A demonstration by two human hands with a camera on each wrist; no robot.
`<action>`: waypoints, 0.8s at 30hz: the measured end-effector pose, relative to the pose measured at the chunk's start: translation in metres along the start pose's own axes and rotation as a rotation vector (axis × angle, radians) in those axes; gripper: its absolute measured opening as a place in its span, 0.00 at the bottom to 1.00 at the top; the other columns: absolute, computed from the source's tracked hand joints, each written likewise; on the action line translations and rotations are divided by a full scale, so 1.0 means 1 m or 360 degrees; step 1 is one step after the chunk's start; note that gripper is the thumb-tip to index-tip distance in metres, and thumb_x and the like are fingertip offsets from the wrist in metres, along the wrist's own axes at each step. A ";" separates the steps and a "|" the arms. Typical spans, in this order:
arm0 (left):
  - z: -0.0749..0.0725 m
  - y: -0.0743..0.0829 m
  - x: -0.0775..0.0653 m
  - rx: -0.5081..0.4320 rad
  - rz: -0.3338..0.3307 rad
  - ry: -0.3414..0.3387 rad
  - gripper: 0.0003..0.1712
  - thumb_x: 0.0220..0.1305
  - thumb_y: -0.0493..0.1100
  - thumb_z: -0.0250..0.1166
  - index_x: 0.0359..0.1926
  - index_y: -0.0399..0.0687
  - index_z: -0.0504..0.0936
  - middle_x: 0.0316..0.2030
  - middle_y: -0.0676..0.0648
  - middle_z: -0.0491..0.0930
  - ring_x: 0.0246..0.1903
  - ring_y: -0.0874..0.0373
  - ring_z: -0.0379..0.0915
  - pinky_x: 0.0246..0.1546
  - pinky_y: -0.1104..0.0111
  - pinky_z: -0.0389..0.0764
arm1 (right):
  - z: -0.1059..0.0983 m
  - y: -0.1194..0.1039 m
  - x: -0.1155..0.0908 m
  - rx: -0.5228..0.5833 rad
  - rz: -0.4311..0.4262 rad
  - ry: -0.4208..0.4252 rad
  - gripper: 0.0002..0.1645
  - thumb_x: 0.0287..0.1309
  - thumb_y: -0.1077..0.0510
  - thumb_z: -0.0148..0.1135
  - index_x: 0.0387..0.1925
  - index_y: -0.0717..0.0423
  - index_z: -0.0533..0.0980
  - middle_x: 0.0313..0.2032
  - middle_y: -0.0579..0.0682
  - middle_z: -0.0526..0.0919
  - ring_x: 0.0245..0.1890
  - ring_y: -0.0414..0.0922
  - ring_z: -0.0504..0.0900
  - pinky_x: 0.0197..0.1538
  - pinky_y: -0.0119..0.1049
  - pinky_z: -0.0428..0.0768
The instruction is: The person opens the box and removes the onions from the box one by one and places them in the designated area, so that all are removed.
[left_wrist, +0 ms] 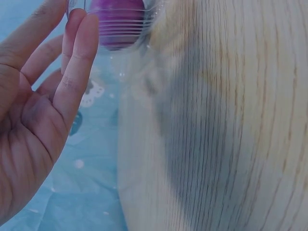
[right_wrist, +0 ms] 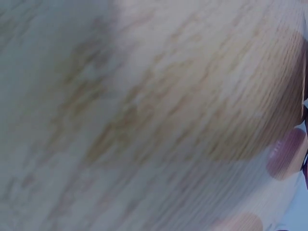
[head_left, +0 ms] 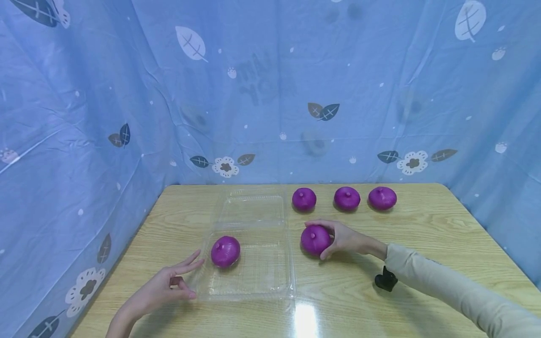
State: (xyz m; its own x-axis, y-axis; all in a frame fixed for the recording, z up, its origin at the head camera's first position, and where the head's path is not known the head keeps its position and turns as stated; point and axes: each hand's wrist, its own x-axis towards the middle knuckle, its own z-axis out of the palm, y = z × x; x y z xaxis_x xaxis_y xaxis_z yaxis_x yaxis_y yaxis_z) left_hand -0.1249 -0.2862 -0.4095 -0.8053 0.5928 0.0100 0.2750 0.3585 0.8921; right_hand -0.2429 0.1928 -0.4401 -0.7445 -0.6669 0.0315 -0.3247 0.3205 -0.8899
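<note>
My right hand [head_left: 344, 239] grips a purple toy onion [head_left: 315, 240] on or just above the table, right of a clear plastic clamshell box [head_left: 291, 277]. Thumb and fingers lie round its sides. Another purple onion [head_left: 225, 252] sits in the left part of the box's front tray. At the tray's front left corner is my left hand [head_left: 162, 284], fingers spread, fingertips at the rim. The left wrist view shows the left hand [left_wrist: 43, 101] with its fingertips against the clear plastic. Only fingertips [right_wrist: 287, 155] of the right hand show at the right wrist view's edge.
Three more purple onions, left [head_left: 304, 200], middle [head_left: 347, 199] and right [head_left: 382, 198], stand in a row at the back. A small black object [head_left: 386, 280] is beneath the right forearm. Blue patterned cloth [head_left: 270, 94] surrounds the wooden table [head_left: 448, 225].
</note>
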 end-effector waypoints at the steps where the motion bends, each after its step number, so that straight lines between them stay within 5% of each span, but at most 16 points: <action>1: 0.000 0.000 0.000 -0.0002 -0.0004 -0.0001 0.40 0.60 0.38 0.66 0.67 0.25 0.58 0.70 0.27 0.39 0.29 0.52 0.81 0.37 0.70 0.79 | 0.000 0.000 0.000 0.0004 0.0000 -0.0006 0.56 0.36 0.62 0.79 0.69 0.56 0.62 0.66 0.60 0.64 0.66 0.62 0.61 0.63 0.60 0.62; 6: 0.000 -0.001 0.000 -0.0019 -0.0013 -0.0004 0.40 0.60 0.38 0.66 0.67 0.26 0.58 0.70 0.28 0.38 0.29 0.52 0.81 0.38 0.70 0.79 | -0.003 0.003 -0.002 0.0079 -0.0007 -0.0058 0.57 0.38 0.64 0.77 0.71 0.58 0.58 0.69 0.60 0.60 0.67 0.62 0.59 0.64 0.57 0.62; 13: 0.000 0.000 0.001 -0.0033 -0.0003 0.0002 0.40 0.60 0.37 0.66 0.67 0.26 0.58 0.71 0.28 0.38 0.29 0.51 0.81 0.36 0.69 0.80 | -0.008 0.005 -0.005 0.0307 -0.0013 -0.0144 0.56 0.43 0.69 0.73 0.72 0.62 0.53 0.71 0.64 0.53 0.68 0.62 0.56 0.59 0.39 0.72; 24: 0.000 0.001 0.000 -0.0043 -0.0016 0.0016 0.40 0.59 0.37 0.66 0.68 0.27 0.58 0.71 0.28 0.38 0.29 0.52 0.80 0.34 0.68 0.80 | -0.015 0.008 -0.010 0.0526 -0.0003 -0.0159 0.54 0.48 0.72 0.68 0.72 0.67 0.49 0.71 0.67 0.49 0.69 0.63 0.52 0.62 0.39 0.68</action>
State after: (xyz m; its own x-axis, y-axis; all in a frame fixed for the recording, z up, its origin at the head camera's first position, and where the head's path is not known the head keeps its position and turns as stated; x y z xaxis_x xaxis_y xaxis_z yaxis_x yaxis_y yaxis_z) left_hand -0.1244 -0.2858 -0.4083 -0.8133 0.5818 0.0058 0.2528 0.3444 0.9041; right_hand -0.2472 0.2122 -0.4408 -0.6780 -0.7350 0.0031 -0.1075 0.0950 -0.9897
